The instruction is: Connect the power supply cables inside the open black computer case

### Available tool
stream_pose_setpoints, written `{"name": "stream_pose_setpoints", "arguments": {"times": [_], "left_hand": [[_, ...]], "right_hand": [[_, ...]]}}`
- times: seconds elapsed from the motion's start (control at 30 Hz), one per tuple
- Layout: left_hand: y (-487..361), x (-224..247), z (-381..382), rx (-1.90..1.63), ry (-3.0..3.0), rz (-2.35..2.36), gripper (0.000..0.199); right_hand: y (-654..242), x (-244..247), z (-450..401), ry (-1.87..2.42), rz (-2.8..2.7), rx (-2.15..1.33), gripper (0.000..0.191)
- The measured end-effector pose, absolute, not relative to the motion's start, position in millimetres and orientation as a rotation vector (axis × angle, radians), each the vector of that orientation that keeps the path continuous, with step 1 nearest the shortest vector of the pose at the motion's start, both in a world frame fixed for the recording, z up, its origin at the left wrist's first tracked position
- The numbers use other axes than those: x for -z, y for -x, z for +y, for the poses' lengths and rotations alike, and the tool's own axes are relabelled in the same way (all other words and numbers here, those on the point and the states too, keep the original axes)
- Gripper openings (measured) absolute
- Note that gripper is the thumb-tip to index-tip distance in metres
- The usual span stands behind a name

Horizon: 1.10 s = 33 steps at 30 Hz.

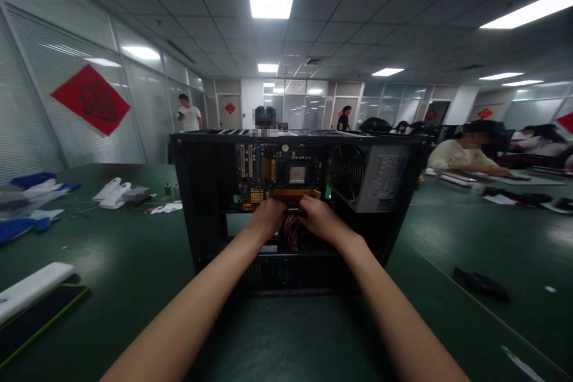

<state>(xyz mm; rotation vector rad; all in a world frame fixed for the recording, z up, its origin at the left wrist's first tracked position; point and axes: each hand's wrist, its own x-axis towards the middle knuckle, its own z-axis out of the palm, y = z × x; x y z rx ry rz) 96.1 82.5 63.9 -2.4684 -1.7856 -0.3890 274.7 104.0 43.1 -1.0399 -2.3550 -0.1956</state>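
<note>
An opened black computer case (206, 203) stands on the green table, its inside facing me. A motherboard (280, 161) is mounted in it, with red and yellow memory slots (293, 194) along its lower edge. My left hand (267, 215) is closed at the left end of these slots. At their right end, my right hand (320, 215) has its fingers curled in the same way. The fingertips are turned away, so what they grip is hidden. Bundled coloured cables (292, 233) hang between both hands. A power supply (380, 182) with a round fan fills the upper right corner.
To the left lie white plastic pieces (114, 192), blue items (22, 231), a white bar-shaped object (36, 289) and a dark green-edged pad (42, 322). A black item (481, 283) lies on the right. Another person (463, 149) sits at the table on the right; others are farther back.
</note>
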Motion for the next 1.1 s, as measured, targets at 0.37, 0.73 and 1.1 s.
{"name": "stream_pose_setpoints", "arguments": {"times": [0.37, 0.73, 1.1], "left_hand": [[-94, -58, 86, 0.432, 2.466, -1.713, 0.024], [-92, -58, 96, 0.469, 2.486, -1.678, 0.021], [-93, -56, 96, 0.465, 2.495, -1.684, 0.02]], "right_hand": [[-277, -46, 105, 1.187, -2.451, 0.263, 0.008], [-272, -61, 88, 1.374, -2.535, 0.338, 0.014], [-271, -60, 87, 1.38, -2.531, 0.413, 0.013]]}}
